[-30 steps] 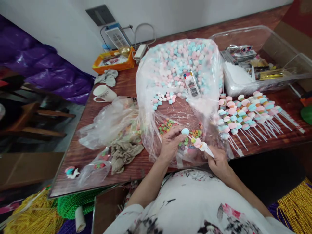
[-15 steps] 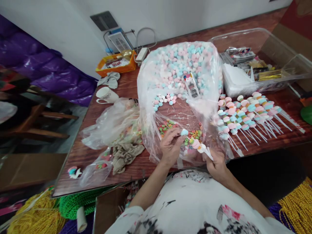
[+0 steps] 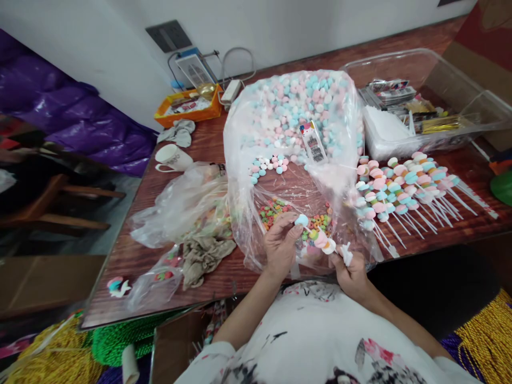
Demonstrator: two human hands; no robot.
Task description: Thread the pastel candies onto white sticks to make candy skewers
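My left hand [image 3: 280,242] pinches a light blue marshmallow [image 3: 301,220] at the tip of a white stick. My right hand [image 3: 350,269] grips the lower end of that stick [image 3: 346,254], which carries a pink and a white marshmallow [image 3: 323,240] and a coloured cereal ring. Both hands work over the open mouth of a big clear plastic bag [image 3: 296,122] full of pink, blue and white marshmallows. Loose cereal rings [image 3: 276,207] lie on the plastic just beyond my fingers.
Several finished marshmallow skewers [image 3: 404,184] lie in rows to the right. Behind them is a clear plastic bin [image 3: 452,85] of sticks and wrappers. To the left are crumpled bags [image 3: 180,202], a cloth [image 3: 206,256], a white mug [image 3: 172,158] and an orange tray [image 3: 188,104].
Both hands drew slightly closer to my body and the blue marshmallow moved nearer the pieces on the stick. The view shifted a little.
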